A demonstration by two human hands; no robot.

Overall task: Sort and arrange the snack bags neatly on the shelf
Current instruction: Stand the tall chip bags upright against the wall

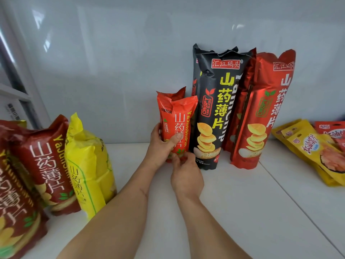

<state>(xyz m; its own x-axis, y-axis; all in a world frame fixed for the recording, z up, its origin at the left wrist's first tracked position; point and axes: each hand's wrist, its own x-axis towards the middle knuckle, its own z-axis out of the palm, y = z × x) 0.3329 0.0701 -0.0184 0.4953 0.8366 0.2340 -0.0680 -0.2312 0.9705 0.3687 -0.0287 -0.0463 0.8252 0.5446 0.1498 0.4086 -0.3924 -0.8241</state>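
Orange-red foil, the small crinkly snack bag (pixel 177 126) stands upright on the white shelf (pixel 242 202), touching the tall black foil chip bag (pixel 216 113) to its right. To seat it well, I'd square its base flat and keep the label forward, level with its neighbours. Left hand (pixel 164 146) wraps the bag's lower half, thumb across the front; right hand (pixel 186 174) pinches its bottom edge, both forearms reaching forward
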